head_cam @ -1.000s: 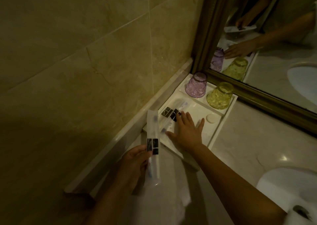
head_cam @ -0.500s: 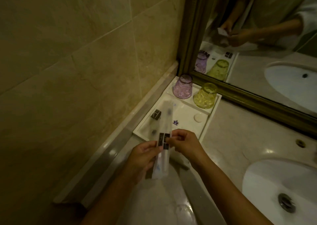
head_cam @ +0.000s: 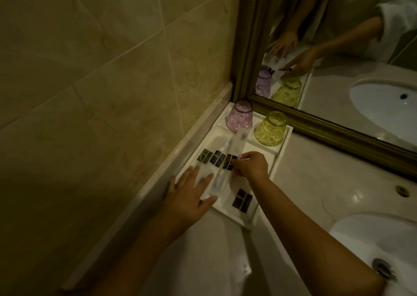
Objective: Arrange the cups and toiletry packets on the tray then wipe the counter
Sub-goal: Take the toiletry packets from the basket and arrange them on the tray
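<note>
Right hand [head_cam: 249, 166] seemingly pinches a long packet [head_cam: 228, 158] lying toward the cups; left hand [head_cam: 188, 196] lies flat, released, on the tray [head_cam: 279, 151].

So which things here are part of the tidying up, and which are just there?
Part of the job:
- tray
- purple cup
- yellow cup
- long packets
- small packet
- counter, to be wiped later
- left hand, flat on the packets
- right hand, pinching a packet

Just there:
- mirror
- sink
- wall tiles
</note>
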